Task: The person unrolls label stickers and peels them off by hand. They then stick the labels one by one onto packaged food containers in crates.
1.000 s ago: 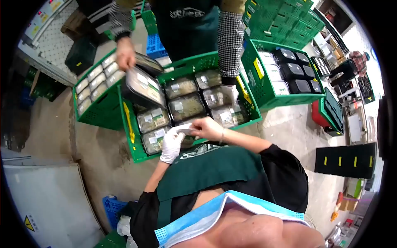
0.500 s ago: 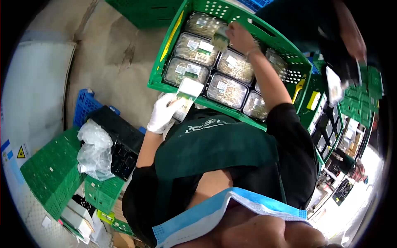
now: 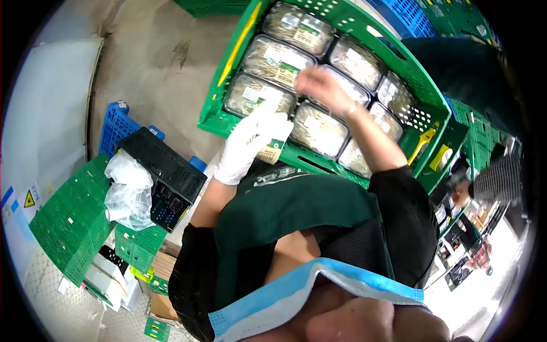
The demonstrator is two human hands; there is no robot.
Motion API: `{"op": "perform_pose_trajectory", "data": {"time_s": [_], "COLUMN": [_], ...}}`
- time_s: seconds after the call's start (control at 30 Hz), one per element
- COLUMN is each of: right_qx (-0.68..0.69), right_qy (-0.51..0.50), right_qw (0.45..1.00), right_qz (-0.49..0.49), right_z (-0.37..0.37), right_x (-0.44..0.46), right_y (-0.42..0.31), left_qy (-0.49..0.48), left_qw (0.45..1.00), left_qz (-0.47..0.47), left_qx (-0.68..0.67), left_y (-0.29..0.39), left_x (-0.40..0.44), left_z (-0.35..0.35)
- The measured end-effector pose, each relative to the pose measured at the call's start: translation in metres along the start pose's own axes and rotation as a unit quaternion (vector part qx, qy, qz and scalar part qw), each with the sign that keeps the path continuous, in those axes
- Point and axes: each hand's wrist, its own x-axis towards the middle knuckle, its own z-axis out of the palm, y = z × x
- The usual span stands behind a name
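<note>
A green crate [image 3: 228, 74] holds several clear-lidded packs of pale sprouts in black trays. My left hand [image 3: 246, 139], in a white glove, is closed on a stack of labels [image 3: 272, 149] at the crate's near edge. Beside it lies the near left pack [image 3: 248, 98]. My bare right hand [image 3: 322, 88] is over the middle of the crate, blurred by motion, close to the middle left pack [image 3: 270, 60]. That pack and the far left pack [image 3: 299, 28] carry green and beige labels. Whether the right hand's fingers hold anything is not clear.
A co-worker's striped sleeve [image 3: 497, 183] and hand show at the right, near another crate with packs. Blue crates stand at the upper right. On the left are a black crate [image 3: 162, 165], a crumpled plastic bag [image 3: 130, 188], and green crates. Another person is far right.
My right hand has moved from the far left pack back toward the middle left one. A green and beige label now shows on the far left pack. The co-worker's arm has shifted.
</note>
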Motion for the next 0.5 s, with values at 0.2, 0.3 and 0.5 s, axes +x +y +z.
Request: {"op": "perform_pose_trajectory", "data": {"time_s": [0.2, 0.3, 0.5], "right_qx": [-0.119, -0.265, -0.514], "right_qy": [0.108, 0.204, 0.223], "right_qw": [0.987, 0.942, 0.826], "right_qz": [-0.019, -0.008, 0.061], "right_z": [0.027, -0.041, -0.176], "right_x": [-0.1, -0.105, -0.036], "right_y": [-0.046, -0.025, 0.118], "left_qy": [-0.075, -0.107, -0.079], "left_qw": [0.973, 0.943, 0.945], "left_qz": [-0.017, 0.0, -0.02], "left_qx": [0.218, 0.315, 0.317], "left_y": [-0.043, -0.057, -0.068], "left_x": [0.01, 0.003, -0.017], "left_z": [0.02, 0.039, 0.044]}}
